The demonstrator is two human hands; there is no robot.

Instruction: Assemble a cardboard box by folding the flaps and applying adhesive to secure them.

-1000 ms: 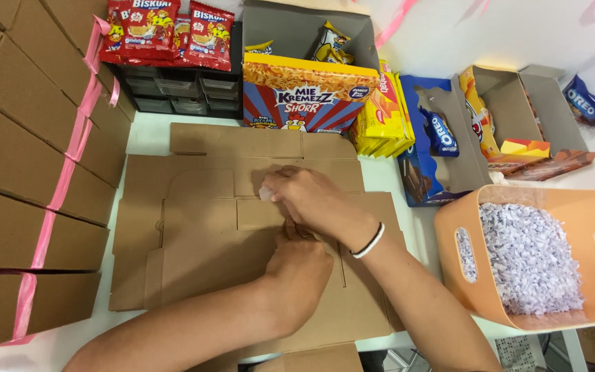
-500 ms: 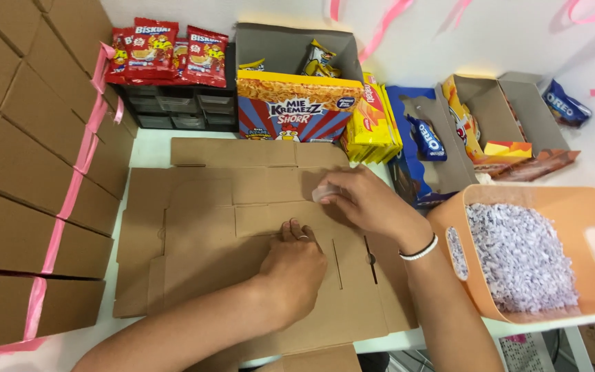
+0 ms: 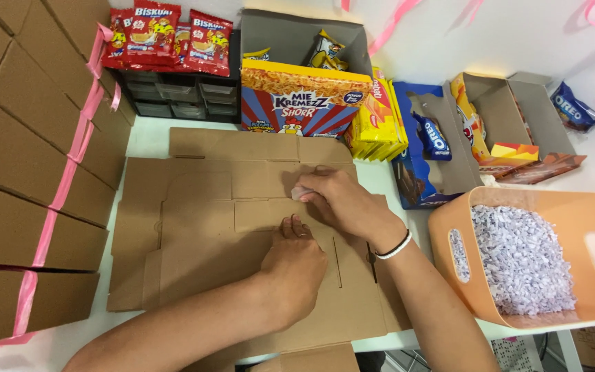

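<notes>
A flat, unfolded brown cardboard box blank (image 3: 201, 227) lies on the white table. My left hand (image 3: 296, 265) rests palm down on its middle, holding nothing. Just above it, my right hand (image 3: 342, 201), with a white and black band at the wrist, pinches a small pale wad (image 3: 300, 193) against the cardboard near a fold line. The hands are close but apart.
An orange bin of shredded white paper (image 3: 590, 303) stands at the right. Open cartons and packets of snacks (image 3: 297, 103) line the back, red packets on a dark drawer unit (image 3: 173, 100). Stacked closed cardboard boxes with pink ribbon (image 3: 29, 158) fill the left.
My right hand has lifted off from over my left hand and shifted a little right along the cardboard with the pale wad. My left hand has stayed pressed on the blank.
</notes>
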